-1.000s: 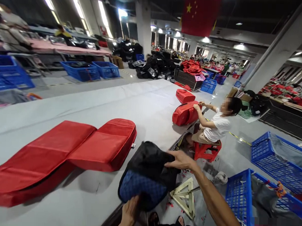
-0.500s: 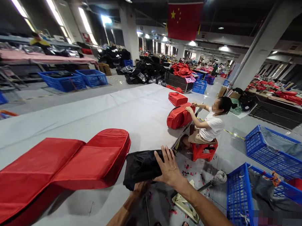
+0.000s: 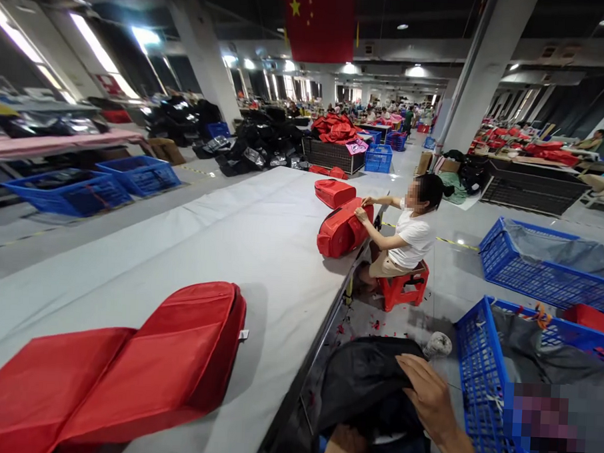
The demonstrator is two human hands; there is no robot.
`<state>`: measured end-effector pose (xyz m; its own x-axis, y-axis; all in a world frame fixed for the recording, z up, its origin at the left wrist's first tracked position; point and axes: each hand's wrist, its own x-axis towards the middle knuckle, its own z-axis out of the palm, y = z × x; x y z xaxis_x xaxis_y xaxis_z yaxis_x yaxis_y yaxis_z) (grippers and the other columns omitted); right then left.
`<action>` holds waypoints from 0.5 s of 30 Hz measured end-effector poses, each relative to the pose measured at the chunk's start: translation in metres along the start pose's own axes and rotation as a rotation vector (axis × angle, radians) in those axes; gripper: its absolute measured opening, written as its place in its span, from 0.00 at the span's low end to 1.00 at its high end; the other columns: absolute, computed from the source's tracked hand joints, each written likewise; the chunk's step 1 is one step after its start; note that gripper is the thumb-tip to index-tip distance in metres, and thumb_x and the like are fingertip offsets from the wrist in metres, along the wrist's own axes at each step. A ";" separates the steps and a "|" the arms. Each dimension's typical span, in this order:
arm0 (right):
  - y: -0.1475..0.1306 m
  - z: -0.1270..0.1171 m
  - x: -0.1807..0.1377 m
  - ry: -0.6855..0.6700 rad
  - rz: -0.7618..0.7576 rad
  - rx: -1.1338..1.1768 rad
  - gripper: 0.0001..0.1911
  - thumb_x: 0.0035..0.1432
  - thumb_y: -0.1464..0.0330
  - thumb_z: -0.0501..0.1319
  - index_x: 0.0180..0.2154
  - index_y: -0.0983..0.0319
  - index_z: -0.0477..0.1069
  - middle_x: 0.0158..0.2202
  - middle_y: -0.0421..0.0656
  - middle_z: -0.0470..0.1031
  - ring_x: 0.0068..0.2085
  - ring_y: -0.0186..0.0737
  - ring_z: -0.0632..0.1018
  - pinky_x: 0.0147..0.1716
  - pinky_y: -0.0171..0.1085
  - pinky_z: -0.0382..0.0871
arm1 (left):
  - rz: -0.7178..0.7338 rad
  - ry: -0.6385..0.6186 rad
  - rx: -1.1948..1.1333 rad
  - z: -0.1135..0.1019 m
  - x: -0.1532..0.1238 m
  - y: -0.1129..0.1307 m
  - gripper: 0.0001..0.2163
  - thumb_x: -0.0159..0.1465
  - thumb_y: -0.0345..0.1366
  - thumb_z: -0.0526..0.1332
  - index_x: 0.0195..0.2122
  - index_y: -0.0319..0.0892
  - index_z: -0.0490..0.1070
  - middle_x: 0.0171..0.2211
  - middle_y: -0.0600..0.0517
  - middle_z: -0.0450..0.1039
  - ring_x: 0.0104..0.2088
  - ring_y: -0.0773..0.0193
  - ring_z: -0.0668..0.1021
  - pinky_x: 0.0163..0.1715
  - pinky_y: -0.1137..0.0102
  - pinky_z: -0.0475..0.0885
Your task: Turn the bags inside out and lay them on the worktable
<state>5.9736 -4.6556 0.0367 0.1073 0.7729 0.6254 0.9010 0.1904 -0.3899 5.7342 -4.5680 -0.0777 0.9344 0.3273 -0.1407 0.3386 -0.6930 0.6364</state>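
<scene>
A black fabric bag [image 3: 365, 383] with a blue lining hangs off the table's near edge, low in the view. My right hand [image 3: 425, 395] grips its right side from above. My left hand [image 3: 345, 449] holds it from underneath at the bottom edge of the view, only partly visible. A flat red padded case [image 3: 125, 372] lies unfolded on the grey table [image 3: 221, 243] to the left of the black bag.
A seated person in a white shirt [image 3: 406, 234] on a red stool [image 3: 404, 288] handles a red bag [image 3: 339, 231] further along the table. Blue plastic crates [image 3: 480, 374] stand on the floor at right. More crates, piles of bags and pillars fill the hall.
The black bag has come off the table top and down over its edge toward me, with both hands still on it. The view has swung right.
</scene>
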 end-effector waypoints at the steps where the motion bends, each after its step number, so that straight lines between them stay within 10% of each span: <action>1: 0.008 -0.011 -0.011 0.036 0.059 -0.017 0.30 0.76 0.62 0.63 0.76 0.42 0.70 0.58 0.43 0.89 0.55 0.57 0.90 0.50 0.56 0.93 | 0.024 0.006 0.018 0.008 0.008 0.008 0.16 0.66 0.48 0.67 0.54 0.65 0.87 0.32 0.43 0.87 0.33 0.40 0.89 0.37 0.50 0.87; 8: 0.074 -0.074 -0.079 0.160 0.268 -0.177 0.25 0.72 0.63 0.63 0.65 0.38 0.81 0.54 0.45 0.90 0.52 0.60 0.91 0.48 0.57 0.94 | 0.581 0.324 0.021 -0.029 0.065 0.057 0.32 0.78 0.42 0.60 0.81 0.70 0.61 0.56 0.46 0.90 0.53 0.46 0.90 0.50 0.55 0.87; 15: 0.128 -0.076 -0.119 0.252 0.663 -0.310 0.20 0.71 0.58 0.57 0.53 0.39 0.87 0.49 0.48 0.91 0.49 0.65 0.91 0.39 0.62 0.92 | 0.316 0.325 0.026 -0.069 0.186 0.067 0.47 0.65 0.44 0.68 0.85 0.66 0.53 0.81 0.44 0.65 0.79 0.29 0.68 0.76 0.28 0.64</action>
<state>6.1080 -4.7696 -0.0358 0.7245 0.4979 0.4766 0.6874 -0.4713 -0.5525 5.9228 -4.5090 -0.0087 0.9104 0.2793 0.3053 0.0492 -0.8057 0.5903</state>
